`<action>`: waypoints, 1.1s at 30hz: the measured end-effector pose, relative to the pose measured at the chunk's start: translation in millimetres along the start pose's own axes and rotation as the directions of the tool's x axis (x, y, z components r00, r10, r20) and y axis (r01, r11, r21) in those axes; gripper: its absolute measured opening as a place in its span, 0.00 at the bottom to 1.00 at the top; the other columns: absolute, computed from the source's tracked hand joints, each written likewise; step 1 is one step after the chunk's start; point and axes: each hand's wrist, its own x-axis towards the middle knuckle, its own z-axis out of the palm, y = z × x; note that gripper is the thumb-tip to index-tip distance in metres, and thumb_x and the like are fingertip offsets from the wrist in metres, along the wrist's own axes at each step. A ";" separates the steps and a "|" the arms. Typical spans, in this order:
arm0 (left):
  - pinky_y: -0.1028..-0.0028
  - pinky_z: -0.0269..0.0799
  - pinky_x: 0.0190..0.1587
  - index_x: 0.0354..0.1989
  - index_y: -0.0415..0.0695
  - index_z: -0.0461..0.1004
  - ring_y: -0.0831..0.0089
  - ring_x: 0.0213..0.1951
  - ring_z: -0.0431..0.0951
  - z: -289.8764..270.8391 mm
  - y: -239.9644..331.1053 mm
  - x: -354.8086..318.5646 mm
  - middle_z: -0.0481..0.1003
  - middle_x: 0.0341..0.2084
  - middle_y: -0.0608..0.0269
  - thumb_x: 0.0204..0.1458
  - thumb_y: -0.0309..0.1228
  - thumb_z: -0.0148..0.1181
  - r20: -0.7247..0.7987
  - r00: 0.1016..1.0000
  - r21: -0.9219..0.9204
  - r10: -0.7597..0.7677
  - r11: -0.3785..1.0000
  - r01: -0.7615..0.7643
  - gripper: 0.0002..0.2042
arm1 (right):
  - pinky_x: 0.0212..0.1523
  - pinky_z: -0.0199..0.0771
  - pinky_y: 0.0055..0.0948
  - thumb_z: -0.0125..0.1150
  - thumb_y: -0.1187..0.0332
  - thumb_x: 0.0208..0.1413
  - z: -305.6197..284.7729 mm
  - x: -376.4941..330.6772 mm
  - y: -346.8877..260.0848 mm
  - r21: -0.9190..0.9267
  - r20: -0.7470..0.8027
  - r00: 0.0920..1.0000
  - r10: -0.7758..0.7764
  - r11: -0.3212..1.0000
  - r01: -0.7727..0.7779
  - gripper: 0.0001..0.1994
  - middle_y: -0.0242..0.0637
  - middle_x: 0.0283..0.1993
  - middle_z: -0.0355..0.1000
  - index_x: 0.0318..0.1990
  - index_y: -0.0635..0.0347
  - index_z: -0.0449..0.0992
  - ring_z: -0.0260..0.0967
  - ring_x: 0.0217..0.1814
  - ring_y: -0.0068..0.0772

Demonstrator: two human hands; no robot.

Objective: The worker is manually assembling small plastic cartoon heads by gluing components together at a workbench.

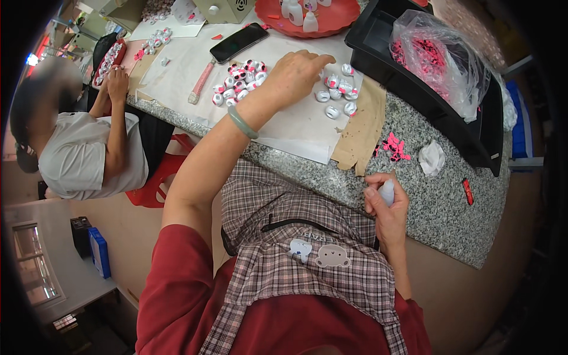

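My left hand point(296, 77), a pale green bangle point(242, 122) on its wrist, reaches across the paper with its index finger stretched out. Its fingertips are beside a loose group of small white rounded pieces point(333, 93), some with pink parts; whether they touch one is hard to see. Under that forearm's far side lies a pile of similar white pieces with pink and black parts point(239, 81). Near the table's front edge my right hand point(387, 204) is closed around a small whitish squeeze bottle point(386, 192), its tip pointing up and mostly hidden by fingers.
A black tray point(482, 145) holds a clear bag of pink-and-black bits point(423, 59). Pink pieces point(393, 147), crumpled tissue point(432, 158) and a red tool point(468, 191) lie on granite. Beyond are a phone point(239, 43), cutter knife point(202, 81) and red dish point(307, 26). A co-worker point(94, 148) sits left.
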 end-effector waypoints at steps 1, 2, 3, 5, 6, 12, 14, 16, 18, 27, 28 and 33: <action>0.66 0.71 0.36 0.43 0.43 0.72 0.58 0.33 0.74 -2.2 1.4 -1.7 0.73 0.31 0.53 0.41 0.21 0.57 0.001 1.000 0.000 -0.001 1.000 0.001 0.17 | 0.20 0.55 0.14 0.56 0.77 0.51 -1.8 0.1 0.0 -0.015 0.014 1.000 -0.012 1.000 0.012 0.08 0.29 0.26 0.63 0.40 0.65 0.70 0.57 0.20 0.15; 0.68 0.71 0.34 0.43 0.42 0.72 0.61 0.31 0.74 -9.6 8.6 -0.5 0.74 0.30 0.54 0.42 0.22 0.58 -0.027 0.999 -0.056 -0.028 0.998 0.027 0.16 | 0.20 0.55 0.14 0.55 0.76 0.52 -4.0 -0.1 0.7 -0.026 0.017 1.000 -0.022 0.999 0.023 0.09 0.29 0.27 0.63 0.40 0.65 0.69 0.57 0.20 0.15; 0.71 0.71 0.33 0.42 0.42 0.73 0.64 0.30 0.74 -18.1 17.0 -0.3 0.74 0.29 0.56 0.43 0.24 0.59 -0.052 0.997 -0.114 -0.058 0.992 0.051 0.15 | 0.20 0.55 0.14 0.55 0.75 0.52 -5.4 -0.5 1.3 -0.038 0.020 0.999 -0.032 0.999 0.033 0.09 0.30 0.28 0.63 0.41 0.65 0.68 0.57 0.20 0.15; 0.73 0.71 0.31 0.42 0.41 0.73 0.67 0.29 0.74 -31.8 32.0 -7.5 0.74 0.28 0.57 0.44 0.25 0.60 -0.073 0.993 -0.173 -0.091 0.982 0.078 0.14 | 0.19 0.56 0.14 0.55 0.74 0.52 -2.7 0.6 -4.5 0.007 0.008 0.999 -0.052 0.999 0.052 0.10 0.31 0.29 0.63 0.42 0.64 0.67 0.57 0.20 0.16; 0.76 0.70 0.30 0.42 0.41 0.73 0.71 0.28 0.73 -37.4 40.1 -13.5 0.75 0.29 0.58 0.46 0.26 0.60 0.037 0.975 -0.438 -0.219 0.873 0.213 0.13 | 0.19 0.56 0.14 0.54 0.73 0.53 -0.8 2.2 -8.9 0.049 -0.002 0.997 -0.073 0.996 0.073 0.11 0.31 0.31 0.63 0.43 0.64 0.66 0.57 0.20 0.16; 0.84 0.66 0.28 0.45 0.38 0.73 0.84 0.26 0.69 -42.0 85.9 -58.2 0.76 0.35 0.61 0.53 0.28 0.55 0.535 0.802 -0.845 -0.266 -0.189 0.501 0.12 | 0.18 0.55 0.14 0.52 0.70 0.55 -7.7 8.6 -12.8 0.143 0.040 0.992 -0.119 0.983 0.112 0.13 0.35 0.38 0.63 0.46 0.63 0.63 0.58 0.21 0.17; 0.84 0.66 0.28 0.46 0.37 0.72 0.83 0.26 0.70 -38.4 96.6 -67.3 0.75 0.37 0.59 0.53 0.28 0.55 0.565 0.782 -0.819 -0.263 -0.291 0.495 0.13 | 0.18 0.56 0.13 0.53 0.73 0.54 -10.0 10.9 -14.4 0.108 0.036 0.986 -0.165 0.981 0.160 0.12 0.37 0.40 0.62 0.45 0.63 0.63 0.59 0.22 0.16; 0.85 0.68 0.29 0.49 0.36 0.70 0.81 0.27 0.71 -34.7 105.5 -74.0 0.75 0.41 0.54 0.53 0.28 0.55 0.616 0.746 -0.753 -0.253 -0.466 0.465 0.16 | 0.18 0.56 0.13 0.54 0.75 0.53 -11.5 11.8 -15.1 0.086 0.032 0.983 -0.181 0.980 0.177 0.12 0.38 0.42 0.61 0.45 0.63 0.64 0.60 0.22 0.16; 0.84 0.69 0.31 0.50 0.35 0.69 0.81 0.28 0.72 -35.7 111.4 -77.8 0.75 0.41 0.54 0.54 0.29 0.54 0.625 0.742 -0.741 -0.245 -0.485 0.464 0.16 | 0.16 0.55 0.12 0.57 0.70 0.53 -12.8 12.0 -15.3 -0.006 -0.012 0.965 -0.264 0.965 0.264 0.15 0.38 0.41 0.64 0.47 0.64 0.64 0.61 0.22 0.17; 0.82 0.73 0.37 0.51 0.34 0.67 0.77 0.33 0.76 -30.5 119.4 -91.0 0.74 0.40 0.52 0.54 0.26 0.53 0.602 0.775 -0.733 -0.191 -0.516 0.443 0.16 | 0.17 0.60 0.12 0.62 0.74 0.49 -4.9 8.8 -25.1 0.054 -0.213 0.922 -0.322 0.939 0.341 0.18 0.35 0.31 0.69 0.48 0.65 0.67 0.65 0.21 0.17; 0.83 0.73 0.37 0.51 0.34 0.67 0.77 0.33 0.76 -29.2 119.6 -92.1 0.74 0.40 0.52 0.54 0.26 0.53 0.598 0.782 -0.730 -0.178 -0.524 0.439 0.16 | 0.17 0.60 0.12 0.62 0.74 0.49 -4.6 8.0 -26.2 0.053 -0.215 0.923 -0.320 0.940 0.338 0.18 0.35 0.31 0.69 0.48 0.65 0.67 0.65 0.21 0.17; 0.83 0.73 0.36 0.50 0.35 0.68 0.78 0.33 0.76 -23.5 121.2 -94.4 0.74 0.40 0.53 0.53 0.25 0.54 0.602 0.778 -0.735 -0.180 -0.505 0.452 0.16 | 0.17 0.61 0.11 0.62 0.71 0.51 -4.1 5.5 -29.5 -0.064 -0.211 0.907 -0.365 0.931 0.360 0.20 0.38 0.34 0.71 0.50 0.66 0.66 0.66 0.22 0.16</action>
